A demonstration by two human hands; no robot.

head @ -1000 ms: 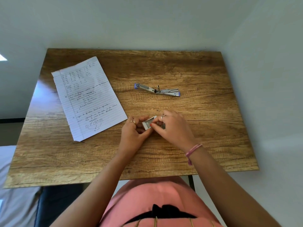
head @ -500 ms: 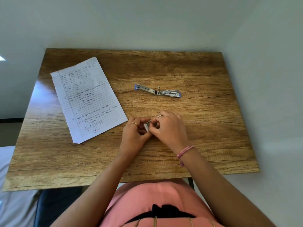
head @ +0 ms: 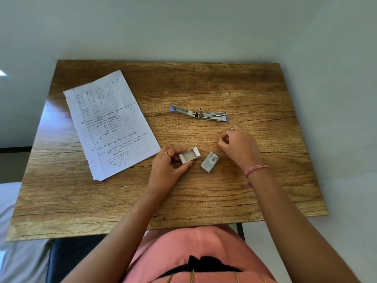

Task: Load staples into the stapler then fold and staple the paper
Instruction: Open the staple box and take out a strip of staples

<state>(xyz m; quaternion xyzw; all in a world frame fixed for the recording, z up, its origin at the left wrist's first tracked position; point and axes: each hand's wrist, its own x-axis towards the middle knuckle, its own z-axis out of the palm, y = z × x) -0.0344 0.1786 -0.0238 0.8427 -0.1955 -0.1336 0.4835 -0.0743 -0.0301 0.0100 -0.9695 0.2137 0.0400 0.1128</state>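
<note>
While my left hand [head: 167,170] holds the little white tray [head: 189,154] of the staple box, I am still at the first step: getting staples ready for the stapler [head: 199,113]. My left fingers curl around the tray, with my thumb on its near side. The tray looks empty from up here. I see no staples in it.

My right hand [head: 239,146] is up a bit past the box sleeve [head: 210,161], toward the right side of the tabletop [head: 224,190]. Its fingers are bent in and the tips pinch together. I think they pinch a strip of staples, but it is too small to see, so I cannot tell for sure.

The sleeve with the bar code lies flat just beside the tray, near the middle of the tabletop. The stapler lies past my hands, closer to the far edge. It is swung wide open and flat, so its long slot shows. The paper [head: 110,123] lies flat on the left side, not folded yet, well apart from the stapler.

Next, I think my right hand must go to the open stapler and lay the strip into the slot, straight and legs down. Then I must shut it with a click. One tiny loose staple [head: 200,140] seems to lie between my hands.
</note>
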